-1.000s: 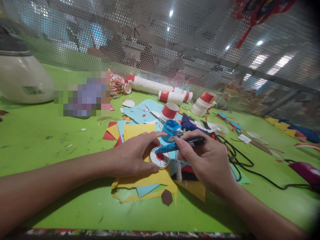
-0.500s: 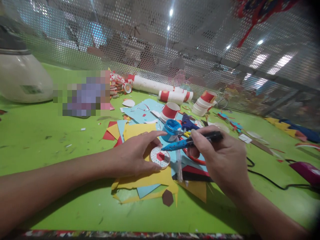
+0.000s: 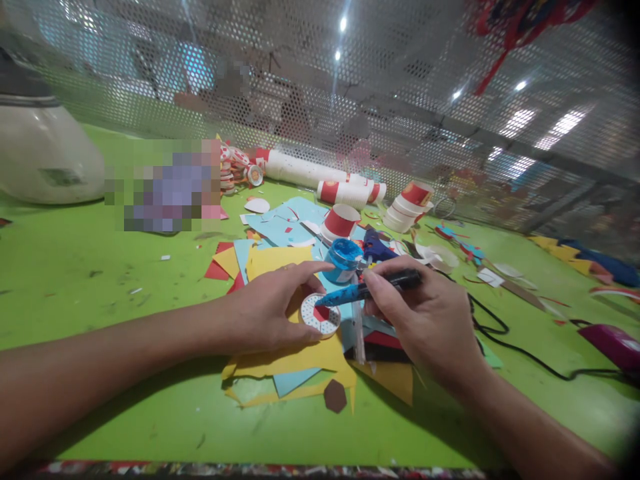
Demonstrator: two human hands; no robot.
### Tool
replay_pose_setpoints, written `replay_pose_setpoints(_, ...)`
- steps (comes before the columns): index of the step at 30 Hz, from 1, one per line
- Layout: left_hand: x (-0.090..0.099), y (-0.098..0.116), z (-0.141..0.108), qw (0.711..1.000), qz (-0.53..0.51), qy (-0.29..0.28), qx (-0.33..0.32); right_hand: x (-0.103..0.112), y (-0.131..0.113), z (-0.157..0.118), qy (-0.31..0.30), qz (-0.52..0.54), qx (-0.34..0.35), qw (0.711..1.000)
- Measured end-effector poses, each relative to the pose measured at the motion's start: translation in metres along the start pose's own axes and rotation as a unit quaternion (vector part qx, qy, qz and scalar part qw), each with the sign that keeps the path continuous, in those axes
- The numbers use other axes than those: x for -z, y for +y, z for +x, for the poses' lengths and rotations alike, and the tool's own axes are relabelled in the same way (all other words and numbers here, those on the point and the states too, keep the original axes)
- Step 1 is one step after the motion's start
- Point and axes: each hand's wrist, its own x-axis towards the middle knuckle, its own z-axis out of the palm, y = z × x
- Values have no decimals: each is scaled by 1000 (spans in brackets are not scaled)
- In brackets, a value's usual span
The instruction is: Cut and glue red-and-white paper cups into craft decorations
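Note:
A small white disc (image 3: 327, 325) with dark dots and a red hexagon in its middle lies over yellow paper (image 3: 280, 353). My left hand (image 3: 265, 310) grips the disc's edge between thumb and fingers. In my right hand (image 3: 425, 303) is a black marker (image 3: 406, 279) whose front part is smeared blue; its tip is at the upper part of the red hexagon. Whether the tip touches the surface cannot be made out. Just behind the disc stands an open jar of blue paint (image 3: 344, 259).
Paper cups (image 3: 409, 205) and a long cup stack (image 3: 305, 170) stand or lie farther back. A dark blue glue gun (image 3: 376, 245) lies behind the right hand. At right are a black cable (image 3: 530, 350) and a magenta object (image 3: 611, 345). A brown hexagon (image 3: 335, 396) lies in front.
My right hand and the marker have moved left, bringing the tip from the disc's upper edge area to the red hexagon. My left hand and the disc have stayed in place.

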Motion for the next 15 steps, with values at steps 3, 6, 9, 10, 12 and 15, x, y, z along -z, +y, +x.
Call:
replay_pose_setpoints(3, 0, 0, 0, 1000, 7, -1, 6, -1, 0, 0, 4, -5, 4, 1000)
replay_pose_setpoints(6, 0, 1, 0, 1000, 5, -5, 6, -2, 0, -1, 3, 3, -1, 1000)
replay_pose_setpoints(9, 0, 1, 0, 1000, 10, -4, 10, -3, 1, -1, -2, 5, -1, 1000)
replay_pose_setpoints(10, 0, 1, 0, 1000, 13, -2, 10, -3, 1, -1, -2, 3, 2, 1000)
replay_pose_setpoints(12, 0, 1, 0, 1000, 17, 3, 12, -3, 1, -1, 1, -2, 9, 1000)
replay_pose_setpoints(15, 0, 2, 0, 1000, 12, 1, 11, -3, 0, 0, -3, -6, 6, 1000)
